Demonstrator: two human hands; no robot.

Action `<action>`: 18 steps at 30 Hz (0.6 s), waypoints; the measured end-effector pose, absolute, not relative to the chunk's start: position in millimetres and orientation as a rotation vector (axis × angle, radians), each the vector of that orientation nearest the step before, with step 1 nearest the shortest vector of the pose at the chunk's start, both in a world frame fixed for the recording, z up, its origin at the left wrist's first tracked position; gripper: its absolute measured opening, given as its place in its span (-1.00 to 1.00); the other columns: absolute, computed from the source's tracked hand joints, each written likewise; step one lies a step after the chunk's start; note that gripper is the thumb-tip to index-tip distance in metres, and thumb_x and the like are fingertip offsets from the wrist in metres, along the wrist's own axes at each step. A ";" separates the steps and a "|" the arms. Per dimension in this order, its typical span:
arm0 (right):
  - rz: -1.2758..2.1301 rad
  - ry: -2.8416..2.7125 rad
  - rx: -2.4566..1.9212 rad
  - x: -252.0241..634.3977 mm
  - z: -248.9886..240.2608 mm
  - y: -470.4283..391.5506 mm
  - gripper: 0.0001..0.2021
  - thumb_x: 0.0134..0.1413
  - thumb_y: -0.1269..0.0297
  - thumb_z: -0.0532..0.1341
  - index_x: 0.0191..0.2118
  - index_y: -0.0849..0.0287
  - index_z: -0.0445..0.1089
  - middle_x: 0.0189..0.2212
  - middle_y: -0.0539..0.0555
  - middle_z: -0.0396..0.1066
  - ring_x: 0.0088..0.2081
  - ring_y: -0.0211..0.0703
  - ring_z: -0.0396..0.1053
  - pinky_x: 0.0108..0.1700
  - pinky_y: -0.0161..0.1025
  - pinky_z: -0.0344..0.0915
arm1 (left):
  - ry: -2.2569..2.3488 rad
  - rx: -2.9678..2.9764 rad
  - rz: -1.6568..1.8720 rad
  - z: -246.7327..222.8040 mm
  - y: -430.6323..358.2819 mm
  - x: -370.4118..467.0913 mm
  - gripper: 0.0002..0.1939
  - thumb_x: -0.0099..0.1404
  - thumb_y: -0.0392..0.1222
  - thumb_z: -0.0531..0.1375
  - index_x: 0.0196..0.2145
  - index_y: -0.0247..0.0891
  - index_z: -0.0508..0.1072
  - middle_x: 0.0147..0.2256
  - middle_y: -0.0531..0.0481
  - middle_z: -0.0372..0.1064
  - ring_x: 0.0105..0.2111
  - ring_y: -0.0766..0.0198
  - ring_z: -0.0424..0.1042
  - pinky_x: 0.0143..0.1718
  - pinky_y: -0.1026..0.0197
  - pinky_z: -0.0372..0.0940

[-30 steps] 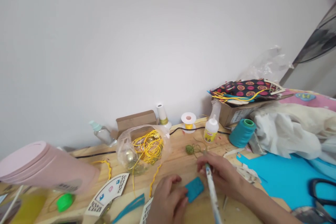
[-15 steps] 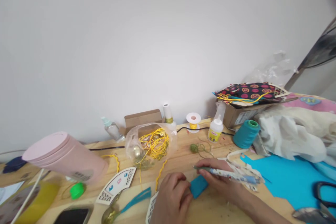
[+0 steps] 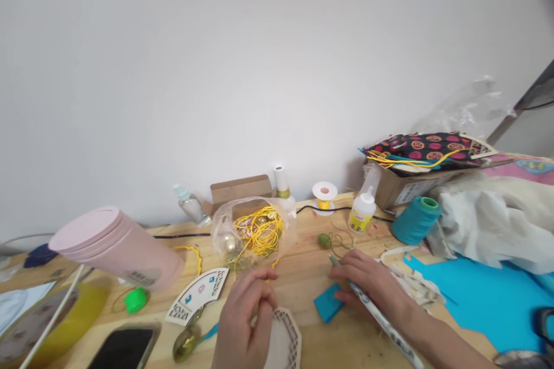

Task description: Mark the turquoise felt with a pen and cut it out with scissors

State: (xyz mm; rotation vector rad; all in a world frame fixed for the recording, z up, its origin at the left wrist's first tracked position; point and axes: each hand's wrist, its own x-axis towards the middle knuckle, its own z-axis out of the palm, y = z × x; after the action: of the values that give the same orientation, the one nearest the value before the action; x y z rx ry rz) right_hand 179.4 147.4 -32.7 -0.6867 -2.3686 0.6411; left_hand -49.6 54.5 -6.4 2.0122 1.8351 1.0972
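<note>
My left hand (image 3: pixel 244 320) has curled, closed fingers at the left edge of a white panel with latticework edging (image 3: pixel 289 331), which it partly covers. My right hand (image 3: pixel 374 288) is closed around a patterned white pen (image 3: pixel 385 326), whose greenish end shows past the index finger. The fingertips of that hand also touch a small blue rectangular piece (image 3: pixel 328 303) lying on the wooden table (image 3: pixel 341 346). Left of my left hand lie a gold bell-like ball (image 3: pixel 186 345) with a blue strip and a white fan-shaped panel (image 3: pixel 198 295).
Behind the hands are a plastic bag (image 3: pixel 223 225) of yellow cord, a glue bottle (image 3: pixel 362 213) and a teal thread cone (image 3: pixel 416 221). Blue fabric (image 3: pixel 467 294) and scissors (image 3: pixel 543 323) lie right. A pink canister (image 3: pixel 116 248) and phone (image 3: pixel 123 349) are left.
My left hand has moved left, off the blue piece and onto the lattice-edged panel. My right hand still holds the pen, now pointing more toward me. The view has shifted slightly.
</note>
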 end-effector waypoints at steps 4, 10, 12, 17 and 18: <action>0.708 -2.450 -0.702 185.0 -28.5 145.8 -0.77 0.06 0.22 0.20 -0.15 0.15 0.33 -0.32 0.11 0.38 -0.26 -0.03 0.25 -0.24 -0.15 0.19 | 1.746 2.063 1.115 -4.3 53.8 -42.7 -0.82 0.21 -0.31 -0.05 -0.51 -0.19 0.25 -0.26 -0.08 0.33 -0.20 0.15 0.34 -0.22 0.17 0.24; 0.801 -2.443 -0.702 184.1 -31.9 143.2 -0.81 0.06 0.25 0.19 -0.18 0.13 0.33 -0.32 0.10 0.35 -0.25 -0.04 0.23 -0.23 -0.17 0.17 | 1.770 2.029 1.081 -14.9 59.5 -32.0 -0.88 0.22 -0.26 0.04 -0.45 -0.21 0.32 -0.32 -0.07 0.34 -0.24 0.17 0.35 -0.21 0.17 0.23; 0.825 -2.425 -0.709 184.1 -32.1 142.4 -0.82 0.05 0.26 0.20 -0.20 0.13 0.33 -0.32 0.09 0.34 -0.25 -0.05 0.23 -0.24 -0.17 0.17 | 1.759 2.074 1.063 -16.9 60.6 -31.9 -0.91 0.21 -0.27 0.06 -0.42 -0.21 0.34 -0.32 -0.06 0.35 -0.26 0.19 0.36 -0.22 0.18 0.25; 0.897 -2.356 -0.794 183.2 -28.6 137.1 -0.91 0.02 0.41 0.18 -0.30 0.12 0.34 -0.38 0.04 0.34 -0.33 -0.10 0.26 -0.30 -0.23 0.17 | 1.729 2.186 1.048 -17.2 61.3 -32.1 -0.91 0.20 -0.30 0.08 -0.38 -0.22 0.38 -0.35 -0.07 0.39 -0.30 0.20 0.40 -0.26 0.20 0.32; 0.922 -2.323 -0.807 182.3 -28.0 135.6 -0.91 0.00 0.45 0.17 -0.34 0.13 0.34 -0.42 0.01 0.34 -0.37 -0.13 0.26 -0.33 -0.25 0.16 | 1.731 2.201 1.052 -17.6 61.2 -31.5 -0.91 0.20 -0.30 0.08 -0.36 -0.22 0.39 -0.35 -0.07 0.41 -0.30 0.20 0.41 -0.27 0.20 0.33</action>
State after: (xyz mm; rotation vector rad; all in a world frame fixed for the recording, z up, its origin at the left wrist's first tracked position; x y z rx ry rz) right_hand 182.3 135.6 -28.0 -0.8069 -2.3233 0.9219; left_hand -31.5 61.2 -17.6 2.2009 1.7309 1.0525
